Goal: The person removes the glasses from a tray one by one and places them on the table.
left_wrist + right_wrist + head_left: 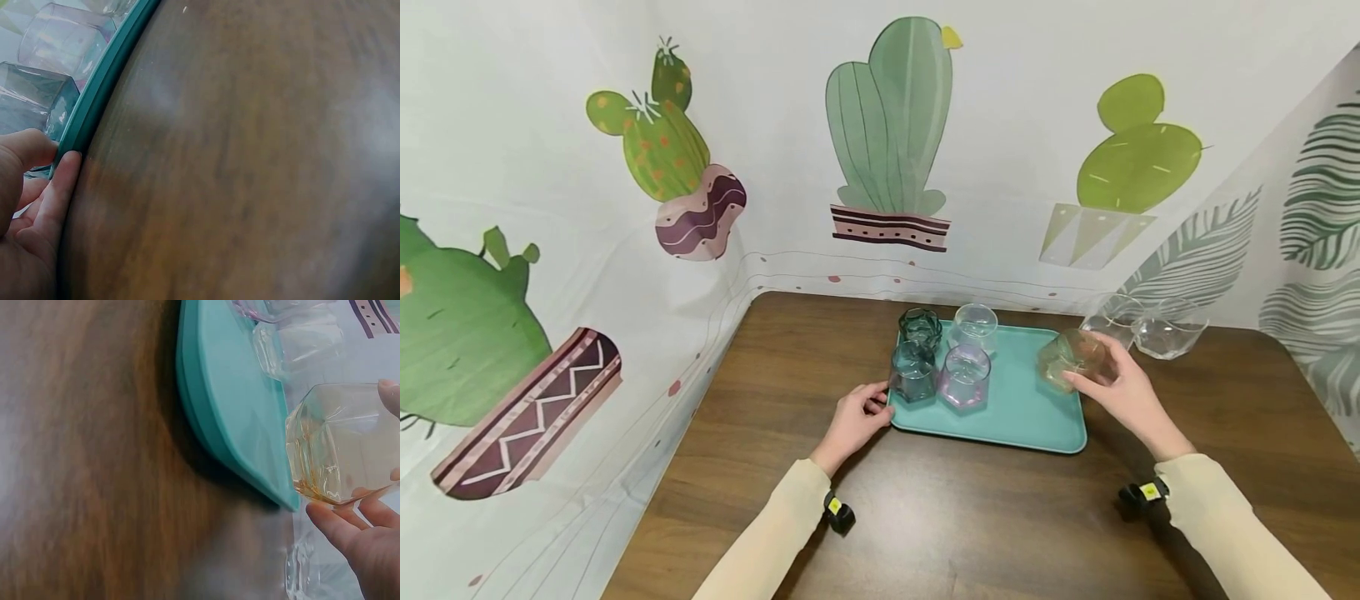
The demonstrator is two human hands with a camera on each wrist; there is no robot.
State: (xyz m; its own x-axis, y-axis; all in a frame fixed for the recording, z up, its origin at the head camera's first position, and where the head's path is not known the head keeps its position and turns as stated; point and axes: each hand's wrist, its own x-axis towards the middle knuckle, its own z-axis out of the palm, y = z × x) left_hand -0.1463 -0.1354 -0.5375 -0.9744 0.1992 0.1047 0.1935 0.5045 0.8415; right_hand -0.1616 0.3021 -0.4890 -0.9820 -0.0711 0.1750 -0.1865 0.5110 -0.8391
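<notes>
A turquoise tray point(1022, 421) lies on the wooden table. My left hand point(856, 421) pinches its left rim near the front corner, thumb above and fingertips at the outer side in the left wrist view. In my right hand point(1118, 385) is an amber glass point(344, 444), tilted and held above the tray's right part. Standing on the tray's left half are a dark green glass point(921, 330), a grey-blue glass point(914, 373), a clear glass point(974, 327) and a pink-tinted glass point(966, 379).
Two clear glasses point(1170, 332) stand at the back right of the wooden table point(970, 517), behind my right hand and partly hidden by it. A white cloth point(1022, 150) printed with cacti hangs behind the table and along its left side.
</notes>
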